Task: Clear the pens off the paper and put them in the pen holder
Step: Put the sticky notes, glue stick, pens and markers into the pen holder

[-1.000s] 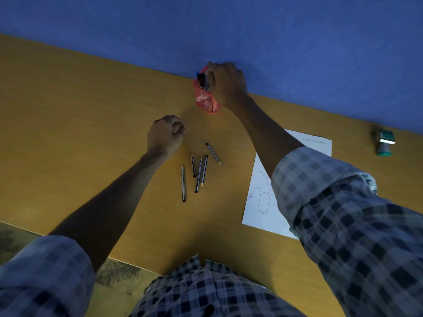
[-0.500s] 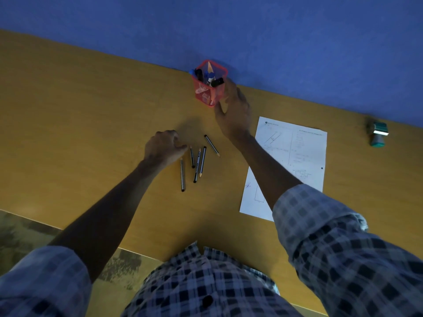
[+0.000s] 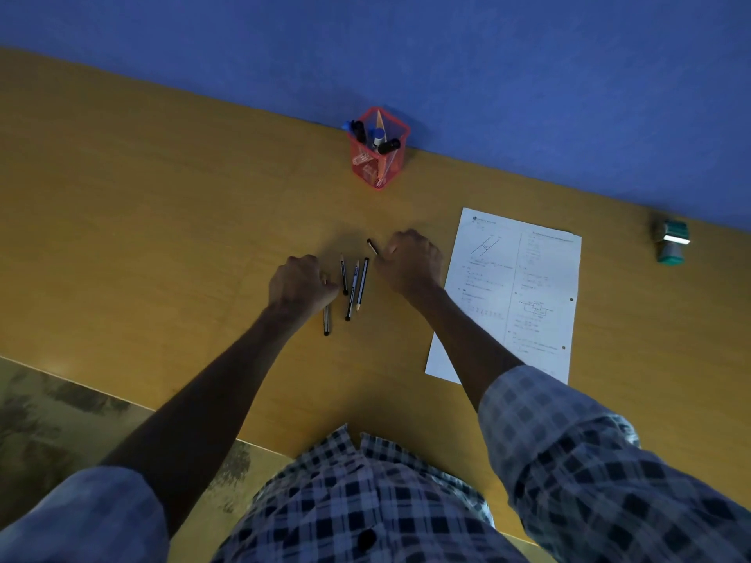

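Note:
A red mesh pen holder [image 3: 378,164] stands at the table's far edge against the blue wall, with several pens and markers in it. A printed paper [image 3: 524,286] lies to the right with no pens on it. Between my hands three thin pens [image 3: 352,286] lie side by side on the bare table. My right hand [image 3: 410,262] is curled around another pen [image 3: 372,245], whose dark end sticks out toward the holder. My left hand [image 3: 300,284] is a closed fist over the upper end of the leftmost pen [image 3: 326,319].
A green and white stamp [image 3: 672,241] stands at the far right near the wall. The wooden table [image 3: 142,221] stretches left. Its near edge runs diagonally at the lower left, with patterned floor [image 3: 48,420] beyond it.
My right hand left the pen holder, came back toward me and closed on the rightmost loose pen. My left fist slid right onto the top of the leftmost pen.

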Available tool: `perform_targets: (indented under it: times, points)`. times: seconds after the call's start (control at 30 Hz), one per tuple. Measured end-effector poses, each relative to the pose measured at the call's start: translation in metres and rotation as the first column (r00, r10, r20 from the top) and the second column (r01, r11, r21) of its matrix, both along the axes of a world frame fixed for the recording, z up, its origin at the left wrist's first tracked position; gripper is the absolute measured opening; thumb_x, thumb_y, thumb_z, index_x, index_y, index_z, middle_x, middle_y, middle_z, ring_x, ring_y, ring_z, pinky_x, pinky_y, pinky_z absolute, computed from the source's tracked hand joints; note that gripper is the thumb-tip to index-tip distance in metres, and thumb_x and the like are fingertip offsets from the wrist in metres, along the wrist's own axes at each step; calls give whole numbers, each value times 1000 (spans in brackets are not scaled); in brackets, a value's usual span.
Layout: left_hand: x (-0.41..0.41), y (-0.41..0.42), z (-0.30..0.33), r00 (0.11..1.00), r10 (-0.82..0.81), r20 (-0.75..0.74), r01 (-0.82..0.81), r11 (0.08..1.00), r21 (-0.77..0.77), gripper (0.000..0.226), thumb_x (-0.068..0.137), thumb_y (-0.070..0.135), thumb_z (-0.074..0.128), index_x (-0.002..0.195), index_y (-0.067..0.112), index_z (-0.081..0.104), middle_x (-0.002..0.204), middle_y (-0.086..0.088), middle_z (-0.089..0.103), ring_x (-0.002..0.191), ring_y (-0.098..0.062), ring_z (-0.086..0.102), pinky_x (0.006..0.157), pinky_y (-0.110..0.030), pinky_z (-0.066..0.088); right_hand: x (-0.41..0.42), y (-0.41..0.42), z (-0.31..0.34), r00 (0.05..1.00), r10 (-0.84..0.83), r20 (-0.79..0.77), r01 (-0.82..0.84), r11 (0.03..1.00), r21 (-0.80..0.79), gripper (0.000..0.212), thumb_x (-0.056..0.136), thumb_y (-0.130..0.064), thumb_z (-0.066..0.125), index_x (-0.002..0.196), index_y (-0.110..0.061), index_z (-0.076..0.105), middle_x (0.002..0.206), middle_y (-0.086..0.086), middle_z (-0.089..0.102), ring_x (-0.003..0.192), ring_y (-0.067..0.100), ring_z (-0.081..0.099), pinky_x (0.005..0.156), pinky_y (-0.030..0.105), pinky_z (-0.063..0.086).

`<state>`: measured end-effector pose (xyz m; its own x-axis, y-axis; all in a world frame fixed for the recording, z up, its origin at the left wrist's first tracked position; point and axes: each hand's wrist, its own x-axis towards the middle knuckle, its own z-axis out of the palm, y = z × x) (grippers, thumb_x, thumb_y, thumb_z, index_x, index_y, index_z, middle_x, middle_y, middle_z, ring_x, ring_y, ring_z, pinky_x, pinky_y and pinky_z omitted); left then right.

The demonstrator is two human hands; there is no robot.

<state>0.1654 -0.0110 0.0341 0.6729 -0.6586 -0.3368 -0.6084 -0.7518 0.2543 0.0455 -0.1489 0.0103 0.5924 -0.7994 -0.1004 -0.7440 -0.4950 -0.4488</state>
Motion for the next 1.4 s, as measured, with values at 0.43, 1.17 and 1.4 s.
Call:
perform_targets:
  times: [0.43,1.17,1.4]
  points:
    - [10,-27,18,999,23,-26,-29,964,-263,18,77,25,67,79,8,72,75,-12,72,72,-29,68,65,-30,52,1,-10,20,950,-118,288,87,989,119,14,79,-33,63,83,-20,66,78,-2,72,73,19,68,68,31,56]
    - [86,-183,102,991,-68,114,127,745,-655,20,73,21,57,88,17,69,84,1,74,81,-14,70,67,-26,54,53,-124,91,844,-92,529,103,995,9,31,97,-21,53,68,-12,57,64,3,54,62,18,53,58,27,37]
    - [97,-194,85,987,-121,102,155,856,-493,41,79,35,74,108,7,70,116,-9,69,110,-23,63,84,-31,50,70,-130,84,939,-64,339,81,996,-37,43,92,-48,54,122,-18,62,111,0,70,103,17,65,84,30,52]
